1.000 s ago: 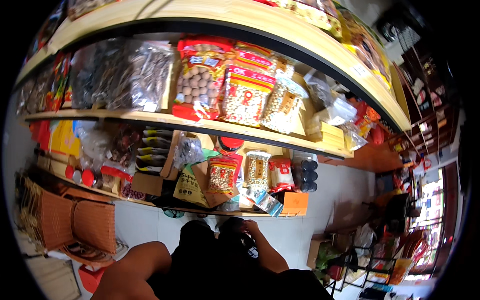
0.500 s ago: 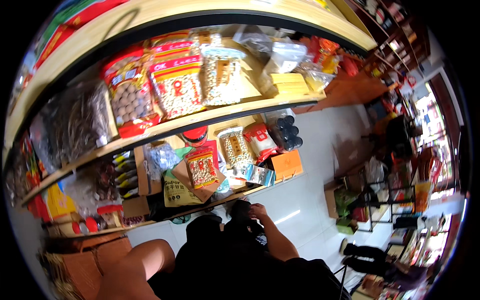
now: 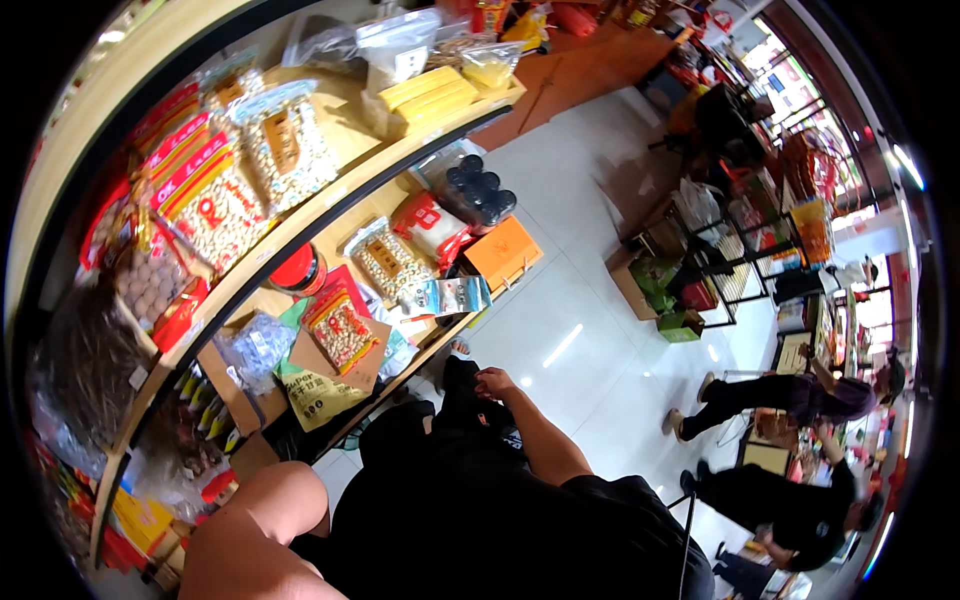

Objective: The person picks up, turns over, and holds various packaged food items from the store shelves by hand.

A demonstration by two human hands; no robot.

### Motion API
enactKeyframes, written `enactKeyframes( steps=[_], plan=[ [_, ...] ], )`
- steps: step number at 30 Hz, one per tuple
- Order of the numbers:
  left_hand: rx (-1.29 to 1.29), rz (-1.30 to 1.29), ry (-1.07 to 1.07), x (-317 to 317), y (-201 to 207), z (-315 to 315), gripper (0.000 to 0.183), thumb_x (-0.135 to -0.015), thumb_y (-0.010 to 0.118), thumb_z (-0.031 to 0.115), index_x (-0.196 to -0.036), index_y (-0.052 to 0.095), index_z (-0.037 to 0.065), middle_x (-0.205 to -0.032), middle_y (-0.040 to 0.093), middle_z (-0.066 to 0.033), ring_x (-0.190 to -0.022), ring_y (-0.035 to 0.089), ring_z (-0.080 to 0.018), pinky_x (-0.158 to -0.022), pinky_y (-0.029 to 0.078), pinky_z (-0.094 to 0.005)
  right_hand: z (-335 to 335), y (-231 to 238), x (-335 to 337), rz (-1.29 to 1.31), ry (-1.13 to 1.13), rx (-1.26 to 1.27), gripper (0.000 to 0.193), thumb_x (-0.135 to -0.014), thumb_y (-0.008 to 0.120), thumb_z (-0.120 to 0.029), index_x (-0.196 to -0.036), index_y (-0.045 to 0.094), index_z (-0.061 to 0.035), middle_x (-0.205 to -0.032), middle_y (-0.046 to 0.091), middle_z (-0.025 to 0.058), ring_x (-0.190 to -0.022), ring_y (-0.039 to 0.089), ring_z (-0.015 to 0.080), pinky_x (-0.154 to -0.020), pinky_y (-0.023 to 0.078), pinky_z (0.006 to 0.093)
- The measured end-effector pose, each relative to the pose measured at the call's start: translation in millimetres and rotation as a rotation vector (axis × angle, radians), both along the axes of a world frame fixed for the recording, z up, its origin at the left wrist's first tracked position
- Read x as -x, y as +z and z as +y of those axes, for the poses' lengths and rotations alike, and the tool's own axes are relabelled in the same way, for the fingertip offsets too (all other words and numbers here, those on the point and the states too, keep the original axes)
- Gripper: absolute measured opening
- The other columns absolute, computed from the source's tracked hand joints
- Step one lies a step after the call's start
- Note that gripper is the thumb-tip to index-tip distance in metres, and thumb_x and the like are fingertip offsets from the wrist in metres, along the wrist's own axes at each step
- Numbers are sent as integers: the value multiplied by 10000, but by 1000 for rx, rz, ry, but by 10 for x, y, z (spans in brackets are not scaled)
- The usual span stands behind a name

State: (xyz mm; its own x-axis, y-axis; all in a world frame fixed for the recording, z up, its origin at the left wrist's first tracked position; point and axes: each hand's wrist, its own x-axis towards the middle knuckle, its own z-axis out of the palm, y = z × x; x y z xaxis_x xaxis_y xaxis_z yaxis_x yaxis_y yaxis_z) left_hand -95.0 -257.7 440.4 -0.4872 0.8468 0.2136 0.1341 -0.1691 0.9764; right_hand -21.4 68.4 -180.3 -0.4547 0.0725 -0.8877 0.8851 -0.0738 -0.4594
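My right hand (image 3: pixel 493 382) hangs low beside my dark trouser leg, near the front edge of the lower shelf. Its fingers look curled in, and I see nothing held in them. Of my left side only the bare bent arm (image 3: pixel 262 520) shows at the lower left; the left hand is out of sight. Nearest to the right hand on the shelf are a blue and white packet (image 3: pixel 445 297), an orange box (image 3: pixel 503 252) and a clear bag of pale nuts or beans (image 3: pixel 385 258). A red-edged bag of beans (image 3: pixel 340 332) lies farther left on cardboard.
The upper shelf holds bagged dry goods (image 3: pixel 215 205) and yellow blocks (image 3: pixel 428 98). Black-topped bottles (image 3: pixel 480 190) stand at the lower shelf's end. Across the tiled floor (image 3: pixel 590 280) are a black rack (image 3: pixel 735 265), a green box (image 3: pixel 681 325) and two people (image 3: pixel 770 400) standing at the right.
My view has turned right, so the shelves have shifted left and tilted. A second person in black has come into view at the lower right. My right hand stays low by my leg.
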Motion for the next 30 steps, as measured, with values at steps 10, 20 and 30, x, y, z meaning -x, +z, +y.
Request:
enactKeyframes(
  steps=[10,20,30],
  plan=[
    [-253,55,-207,156,-254,174,89,-646,659,53,-609,592,6,-546,530,-101,-409,418,-198,-417,296,-346,106,227,-122,25,-130,-47,278,-865,527,-138,-1116,591,-35,-709,629,129,-529,616,232,-454,513,337],
    [12,133,-118,197,-190,216,150,-602,710,37,-640,566,26,-529,526,-58,-479,476,-189,-466,344,-340,-49,414,245,247,-111,-71,297,-882,441,-130,-1121,563,-3,-727,629,130,-541,604,190,-475,508,296],
    [-775,265,46,276,-885,-604,149,-909,571,113,-764,602,115,-621,642,-89,-489,625,-151,-421,481,-240,-882,1906,1657,856,34,69,176,-860,483,-38,-1013,560,2,-742,596,67,-627,547,122,-570,452,268]
  ],
)
